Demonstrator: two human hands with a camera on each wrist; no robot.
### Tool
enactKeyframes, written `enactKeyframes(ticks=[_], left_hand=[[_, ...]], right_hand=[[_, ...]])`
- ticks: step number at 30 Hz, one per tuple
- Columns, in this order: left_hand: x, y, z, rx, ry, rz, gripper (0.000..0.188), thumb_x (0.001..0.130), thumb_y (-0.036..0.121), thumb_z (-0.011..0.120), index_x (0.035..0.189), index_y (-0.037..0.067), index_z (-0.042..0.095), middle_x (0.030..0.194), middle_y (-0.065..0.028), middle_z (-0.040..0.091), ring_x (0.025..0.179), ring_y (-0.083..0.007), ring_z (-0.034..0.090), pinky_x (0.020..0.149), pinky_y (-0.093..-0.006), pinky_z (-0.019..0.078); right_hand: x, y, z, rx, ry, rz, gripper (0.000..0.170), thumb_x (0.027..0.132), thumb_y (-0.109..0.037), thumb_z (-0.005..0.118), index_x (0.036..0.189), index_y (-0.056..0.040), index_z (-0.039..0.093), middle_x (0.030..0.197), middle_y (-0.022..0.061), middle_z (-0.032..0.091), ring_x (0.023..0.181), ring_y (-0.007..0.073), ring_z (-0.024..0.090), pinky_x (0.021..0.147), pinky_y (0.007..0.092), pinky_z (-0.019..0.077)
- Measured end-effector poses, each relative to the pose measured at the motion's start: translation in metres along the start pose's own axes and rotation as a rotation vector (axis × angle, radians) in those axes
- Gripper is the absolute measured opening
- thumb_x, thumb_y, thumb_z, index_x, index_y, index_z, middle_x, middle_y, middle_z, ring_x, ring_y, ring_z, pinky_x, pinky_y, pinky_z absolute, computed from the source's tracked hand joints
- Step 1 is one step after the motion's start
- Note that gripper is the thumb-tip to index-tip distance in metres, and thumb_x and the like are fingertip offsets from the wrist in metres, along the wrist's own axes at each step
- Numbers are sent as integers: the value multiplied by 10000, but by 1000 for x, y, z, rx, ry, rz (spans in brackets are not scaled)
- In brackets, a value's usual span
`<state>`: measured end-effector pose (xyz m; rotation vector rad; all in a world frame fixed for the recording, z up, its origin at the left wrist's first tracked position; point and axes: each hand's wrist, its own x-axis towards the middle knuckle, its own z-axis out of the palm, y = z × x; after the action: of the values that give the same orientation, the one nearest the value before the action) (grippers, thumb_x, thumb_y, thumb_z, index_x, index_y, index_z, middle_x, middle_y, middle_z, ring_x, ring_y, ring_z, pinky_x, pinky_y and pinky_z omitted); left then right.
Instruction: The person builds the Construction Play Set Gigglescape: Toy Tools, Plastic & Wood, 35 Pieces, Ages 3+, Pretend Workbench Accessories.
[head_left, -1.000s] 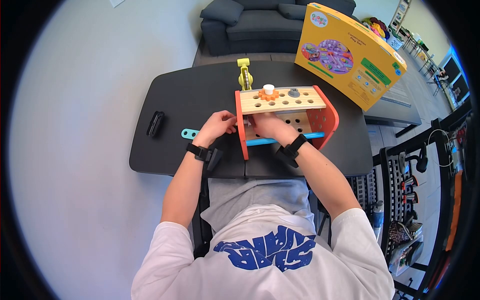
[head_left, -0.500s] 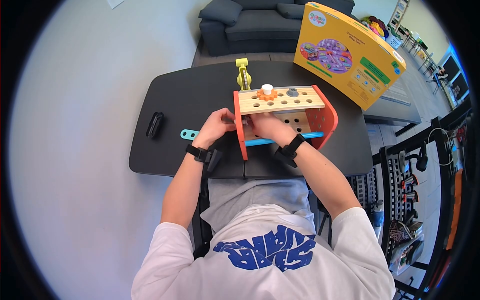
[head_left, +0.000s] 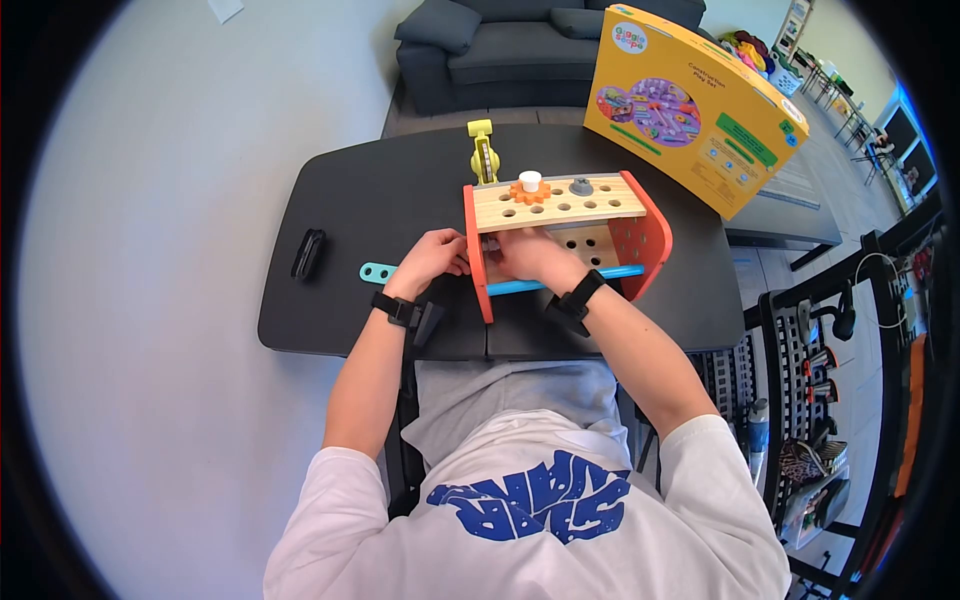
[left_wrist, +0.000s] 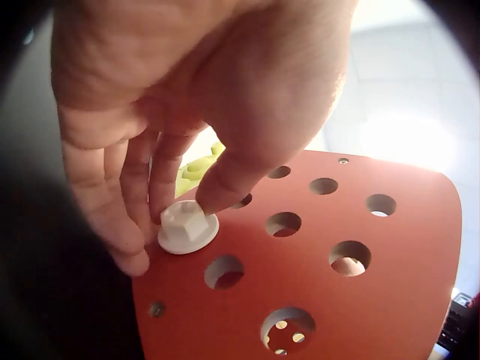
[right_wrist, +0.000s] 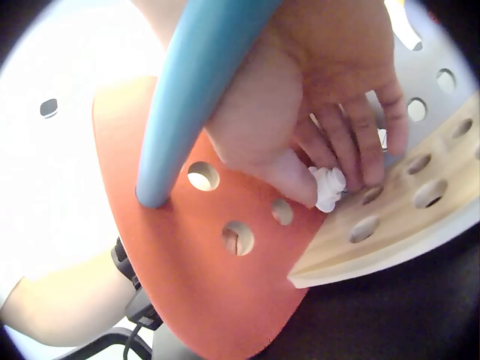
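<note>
A toy workbench with a wooden top (head_left: 488, 218) and red side panels stands before me. Outside its left red panel (left_wrist: 416, 262), my left hand (head_left: 430, 262) pinches the hexagonal head of a white toy bolt (left_wrist: 186, 231) between thumb and fingers. The bolt's flange lies close against the panel. My right hand (head_left: 535, 254) reaches under the wooden top, over the blue rod (right_wrist: 202, 90). Its thumb and fingers pinch a small white ridged piece (right_wrist: 328, 187) at the panel's inner face, near the holed wooden back board. Fingertips partly cover that piece.
An orange gear (head_left: 519, 193) under a white cap and a grey screw-like piece (head_left: 581, 187) sit on the wooden top. Behind the bench stands a yellow-green toy part (head_left: 484, 160). A teal holed strip (head_left: 374, 272), a black case (head_left: 309, 255) and a large yellow box (head_left: 690, 95) surround it.
Both hands stay at the left red panel. The left fingers have shifted slightly around the bolt; the head view has moved a little.
</note>
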<state>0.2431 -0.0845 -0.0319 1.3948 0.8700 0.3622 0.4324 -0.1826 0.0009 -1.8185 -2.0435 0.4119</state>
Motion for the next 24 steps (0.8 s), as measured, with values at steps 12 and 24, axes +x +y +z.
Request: enactKeyframes(ticks=[12,24], left_hand=[[-9,2,-1,83,27,262,167,873,-31,690,1036,-24,660,968,-89,706,911,-171,687,827,-296,553],[-6,-2,1,-4,56,177,143,999,103,631,1053,-27,654,982,-94,709,900,-152,699,804,-282,566]], right_hand=[[4,3,8,-47,-9,-12,330,874,-161,679,1172,-21,673,1158,211,703,1096,373,675,963,454,544],[3,-4,1,-20,-53,79,371,866,-198,686,1197,-31,670,1186,209,697,1101,376,670,962,446,546]])
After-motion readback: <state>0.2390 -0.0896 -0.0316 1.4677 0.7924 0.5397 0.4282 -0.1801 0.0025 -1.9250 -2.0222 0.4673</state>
